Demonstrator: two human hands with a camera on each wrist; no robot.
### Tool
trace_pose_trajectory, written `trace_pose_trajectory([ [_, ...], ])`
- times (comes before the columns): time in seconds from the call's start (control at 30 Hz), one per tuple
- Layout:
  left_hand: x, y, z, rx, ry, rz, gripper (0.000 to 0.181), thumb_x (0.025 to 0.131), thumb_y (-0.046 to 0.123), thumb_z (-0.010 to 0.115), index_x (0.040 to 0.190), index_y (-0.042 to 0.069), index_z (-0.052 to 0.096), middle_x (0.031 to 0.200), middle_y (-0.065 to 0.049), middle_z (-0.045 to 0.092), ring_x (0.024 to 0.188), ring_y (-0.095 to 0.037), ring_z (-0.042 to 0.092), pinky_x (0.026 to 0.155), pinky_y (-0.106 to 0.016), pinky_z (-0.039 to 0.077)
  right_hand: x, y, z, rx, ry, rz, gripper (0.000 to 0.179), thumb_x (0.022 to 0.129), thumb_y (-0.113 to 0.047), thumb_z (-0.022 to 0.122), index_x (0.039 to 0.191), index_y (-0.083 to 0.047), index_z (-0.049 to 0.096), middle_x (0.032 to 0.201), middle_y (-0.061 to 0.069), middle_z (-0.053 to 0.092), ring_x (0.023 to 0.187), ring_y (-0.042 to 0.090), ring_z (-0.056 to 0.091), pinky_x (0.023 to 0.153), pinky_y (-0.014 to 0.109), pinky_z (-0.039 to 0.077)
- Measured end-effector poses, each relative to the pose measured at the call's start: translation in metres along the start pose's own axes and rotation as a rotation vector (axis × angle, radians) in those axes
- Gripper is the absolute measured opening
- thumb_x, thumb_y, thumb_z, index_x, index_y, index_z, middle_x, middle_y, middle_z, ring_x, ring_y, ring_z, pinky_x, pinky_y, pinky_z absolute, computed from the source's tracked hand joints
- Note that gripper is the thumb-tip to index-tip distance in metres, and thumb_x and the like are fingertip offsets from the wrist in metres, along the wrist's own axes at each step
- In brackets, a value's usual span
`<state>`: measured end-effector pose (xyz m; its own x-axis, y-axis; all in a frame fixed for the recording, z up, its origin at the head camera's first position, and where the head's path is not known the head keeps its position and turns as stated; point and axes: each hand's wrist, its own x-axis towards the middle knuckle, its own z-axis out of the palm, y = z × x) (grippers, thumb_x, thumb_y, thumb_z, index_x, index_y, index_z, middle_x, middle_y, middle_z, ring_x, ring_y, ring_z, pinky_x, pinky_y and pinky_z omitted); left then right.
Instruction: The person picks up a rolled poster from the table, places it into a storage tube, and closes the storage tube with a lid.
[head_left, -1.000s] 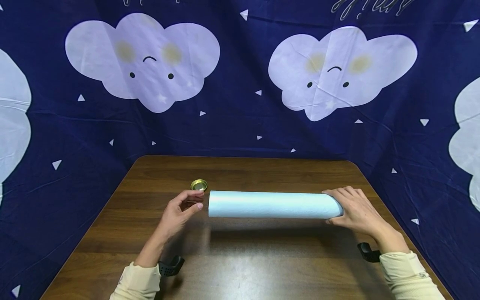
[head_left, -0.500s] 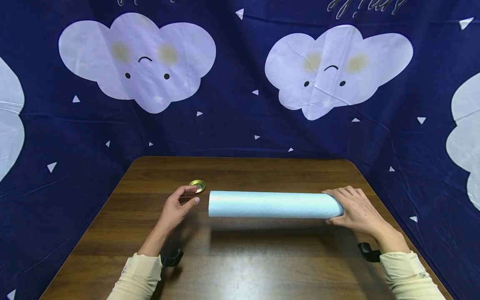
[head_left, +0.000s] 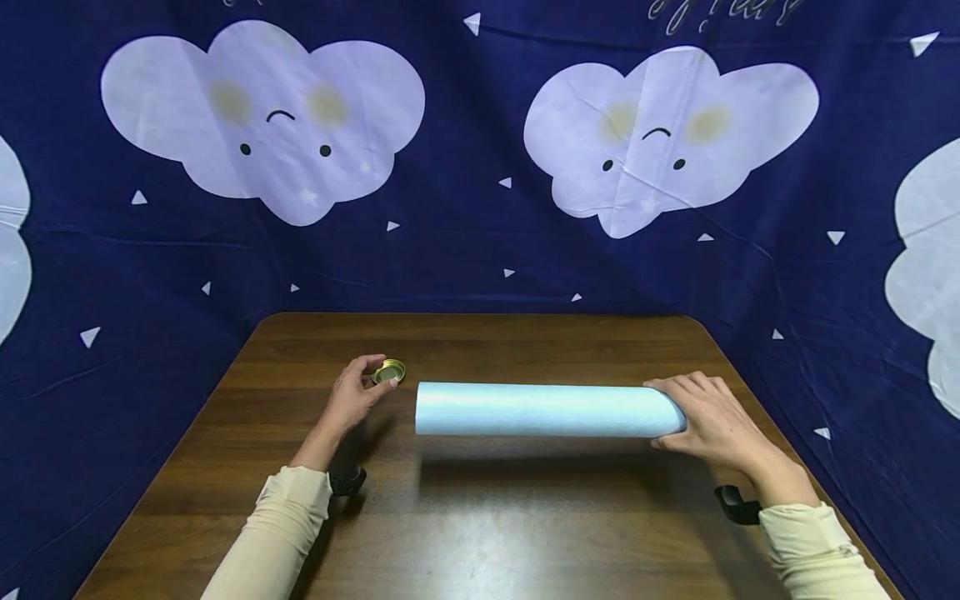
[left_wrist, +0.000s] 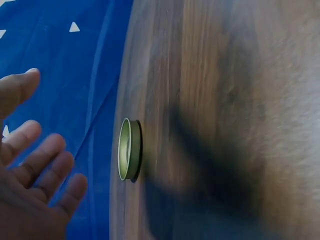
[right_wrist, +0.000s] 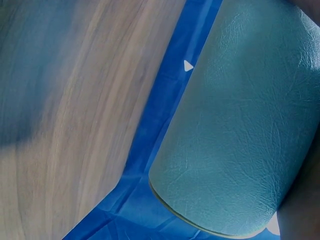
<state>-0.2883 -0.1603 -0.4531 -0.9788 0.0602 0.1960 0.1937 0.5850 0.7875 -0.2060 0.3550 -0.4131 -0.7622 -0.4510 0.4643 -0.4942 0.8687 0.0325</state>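
My right hand [head_left: 708, 421] grips the right end of a long light-blue tube [head_left: 532, 410], which lies level above the table with its shadow below. In the right wrist view the tube [right_wrist: 235, 125] has a creased, leather-like surface and a rounded end rim. My left hand [head_left: 351, 402] is beside a gold round lid [head_left: 389, 375] that lies hollow side up left of the tube. From the left wrist, the fingers [left_wrist: 52, 145] are spread and slightly bent, apart from the lid [left_wrist: 131, 150], with nothing between them.
The brown wooden table [head_left: 487, 517] has rounded far corners. Behind it hangs a dark-blue cloth [head_left: 480, 233] with white clouds and triangles. Black wrist devices [head_left: 738, 504] sit under both wrists.
My left hand has moved forward and left, from near the tube's left end to the lid. The right hand and the tube stay nearly still. The head view has shifted slightly.
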Motion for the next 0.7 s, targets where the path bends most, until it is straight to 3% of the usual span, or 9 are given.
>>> trace_pose_trajectory([
  [0.1, 0.008, -0.004, 0.000, 0.051, -0.037, -0.035, 0.057, 0.088, 0.020, 0.066, 0.136, 0.001, 0.043, 0.135, -0.023, 0.047, 0.122, -0.038, 0.043, 0.100, -0.052, 0.038, 0.000, 0.000, 0.000, 0.002, 0.001, 0.002, 0.085, 0.046, -0.045, 0.088, 0.120, -0.017, 0.057, 0.104, 0.005, 0.066, 0.095, 0.024, 0.053, 0.074, 0.035, 0.029],
  [0.2, 0.017, -0.009, 0.001, 0.096, -0.050, -0.023, 0.063, 0.085, 0.027, 0.068, 0.136, -0.001, 0.043, 0.134, -0.026, 0.045, 0.121, -0.040, 0.040, 0.100, -0.054, 0.034, 0.000, 0.000, 0.000, 0.008, 0.004, 0.003, 0.084, 0.047, -0.044, 0.088, 0.120, -0.017, 0.057, 0.105, 0.005, 0.065, 0.095, 0.024, 0.053, 0.075, 0.035, 0.029],
  [0.23, 0.022, -0.018, 0.003, 0.105, -0.032, 0.010, 0.064, 0.084, 0.033, 0.069, 0.134, 0.000, 0.045, 0.132, -0.025, 0.047, 0.119, -0.039, 0.040, 0.099, -0.050, 0.035, 0.000, 0.000, 0.000, 0.009, 0.004, 0.004, 0.084, 0.047, -0.044, 0.088, 0.120, -0.017, 0.057, 0.105, 0.005, 0.065, 0.095, 0.024, 0.053, 0.075, 0.035, 0.030],
  [0.33, 0.029, -0.022, 0.004, 0.149, -0.033, 0.029, 0.069, 0.081, 0.038, 0.071, 0.132, -0.002, 0.046, 0.128, -0.027, 0.048, 0.117, -0.041, 0.040, 0.097, -0.049, 0.035, -0.001, -0.001, 0.001, 0.012, 0.002, 0.005, 0.084, 0.047, -0.044, 0.088, 0.119, -0.016, 0.058, 0.104, 0.006, 0.066, 0.095, 0.025, 0.054, 0.075, 0.036, 0.030],
  [0.43, 0.034, -0.023, 0.006, 0.202, -0.059, -0.004, 0.069, 0.082, 0.035, 0.071, 0.133, -0.003, 0.045, 0.129, -0.028, 0.047, 0.119, -0.042, 0.040, 0.098, -0.048, 0.036, -0.003, 0.000, 0.002, 0.005, -0.001, 0.007, 0.084, 0.046, -0.045, 0.088, 0.119, -0.016, 0.058, 0.104, 0.006, 0.066, 0.095, 0.024, 0.054, 0.075, 0.036, 0.030],
  [0.47, 0.033, -0.016, 0.005, 0.222, -0.086, -0.042, 0.069, 0.082, 0.031, 0.071, 0.135, -0.004, 0.043, 0.131, -0.029, 0.045, 0.121, -0.044, 0.038, 0.099, -0.052, 0.034, -0.004, 0.000, 0.002, 0.004, -0.002, 0.007, 0.084, 0.046, -0.046, 0.088, 0.119, -0.016, 0.058, 0.104, 0.005, 0.066, 0.095, 0.024, 0.054, 0.075, 0.036, 0.030],
  [0.7, 0.042, -0.022, 0.008, 0.293, -0.139, -0.088, 0.071, 0.084, 0.029, 0.068, 0.138, -0.006, 0.037, 0.132, -0.031, 0.042, 0.123, -0.046, 0.035, 0.098, -0.053, 0.035, -0.004, 0.002, 0.003, 0.013, -0.002, 0.002, 0.083, 0.048, -0.045, 0.087, 0.120, -0.016, 0.057, 0.104, 0.005, 0.065, 0.096, 0.025, 0.053, 0.077, 0.037, 0.030],
])
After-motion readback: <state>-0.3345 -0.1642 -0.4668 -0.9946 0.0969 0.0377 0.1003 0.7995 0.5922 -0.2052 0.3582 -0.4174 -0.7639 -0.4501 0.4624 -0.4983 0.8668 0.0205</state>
